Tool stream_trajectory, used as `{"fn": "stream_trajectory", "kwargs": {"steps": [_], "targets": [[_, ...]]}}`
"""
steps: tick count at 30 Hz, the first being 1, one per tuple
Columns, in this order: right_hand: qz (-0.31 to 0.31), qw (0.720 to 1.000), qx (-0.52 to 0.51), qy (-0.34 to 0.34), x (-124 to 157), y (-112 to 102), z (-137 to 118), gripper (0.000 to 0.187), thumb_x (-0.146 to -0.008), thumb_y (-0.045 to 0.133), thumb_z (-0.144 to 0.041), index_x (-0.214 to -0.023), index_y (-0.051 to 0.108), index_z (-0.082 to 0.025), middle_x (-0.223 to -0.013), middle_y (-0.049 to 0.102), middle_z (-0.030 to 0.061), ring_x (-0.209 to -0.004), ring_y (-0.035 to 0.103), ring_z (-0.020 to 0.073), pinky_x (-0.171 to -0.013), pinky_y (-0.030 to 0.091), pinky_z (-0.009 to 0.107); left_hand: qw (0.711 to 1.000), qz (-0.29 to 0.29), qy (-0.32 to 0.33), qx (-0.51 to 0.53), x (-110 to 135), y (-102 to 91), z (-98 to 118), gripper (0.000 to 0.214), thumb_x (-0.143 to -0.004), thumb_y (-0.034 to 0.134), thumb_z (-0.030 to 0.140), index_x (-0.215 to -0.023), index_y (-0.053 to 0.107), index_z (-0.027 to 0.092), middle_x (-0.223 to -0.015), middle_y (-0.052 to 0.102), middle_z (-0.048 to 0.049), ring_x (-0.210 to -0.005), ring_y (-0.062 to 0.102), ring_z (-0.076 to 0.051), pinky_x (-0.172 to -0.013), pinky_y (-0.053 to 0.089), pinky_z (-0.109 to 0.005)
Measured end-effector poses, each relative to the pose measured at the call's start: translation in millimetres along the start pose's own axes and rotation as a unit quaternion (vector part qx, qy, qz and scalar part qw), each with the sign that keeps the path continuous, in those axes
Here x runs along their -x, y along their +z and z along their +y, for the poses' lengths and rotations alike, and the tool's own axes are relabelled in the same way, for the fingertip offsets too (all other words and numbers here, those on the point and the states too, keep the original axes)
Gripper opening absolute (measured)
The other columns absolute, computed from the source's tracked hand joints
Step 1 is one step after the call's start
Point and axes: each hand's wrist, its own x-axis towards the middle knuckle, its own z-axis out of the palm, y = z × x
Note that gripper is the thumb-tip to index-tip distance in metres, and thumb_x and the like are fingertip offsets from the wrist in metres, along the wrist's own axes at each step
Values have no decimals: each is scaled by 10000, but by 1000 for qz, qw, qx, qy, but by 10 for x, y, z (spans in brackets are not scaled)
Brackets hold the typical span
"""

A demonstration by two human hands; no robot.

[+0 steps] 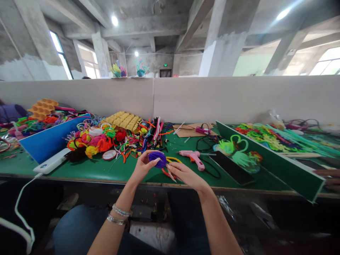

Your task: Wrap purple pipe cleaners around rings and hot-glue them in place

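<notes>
A coil of fuzzy purple pipe cleaner (pixel 156 160) is held just above the table's front edge. My left hand (pixel 143 166) grips it from the left, thumb across its face. At the coil's right edge, my right hand (pixel 183 174) has its fingertips pinched together and touching it. Behind the right hand lie yellow and red curved handles (pixel 174 160), partly covered, so I cannot tell their kind. A pink glue gun (pixel 192 157) rests to the right of these, its nozzle pointing left.
Left of centre is a heap of bright pipe-cleaner pieces (pixel 92 141) with a yellow egg tray (pixel 123 121). A white power strip (pixel 51 161), blue board (pixel 54 138), dark phone (pixel 231 168) and green board (pixel 273 164) flank the workspace. Another person's hand (pixel 329 179) shows far right.
</notes>
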Motion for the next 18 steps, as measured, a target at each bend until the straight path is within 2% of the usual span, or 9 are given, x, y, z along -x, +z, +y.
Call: {"fn": "stream_trajectory", "kwargs": {"steps": [12,18], "targets": [[5,1000,-4,-4,-13,5,65,418,-833,416,-554,-647,450,-181,-611,408,-28,-555,363,90,-521,305,239,1000,10,-10,26,-21,-23,-36,311,-626,744,292,-890,630,174,-908,694,-25,-828,633,-133,-790,476,-253],[49,999,-11,-1,4,-6,14,387,-825,461,-519,-636,431,-183,-582,382,-45,-519,341,76,-488,286,225,999,-13,-15,29,-31,-24,-25,381,-667,702,388,-965,607,172,-985,671,-62,-917,619,-174,-856,460,-305]]}}
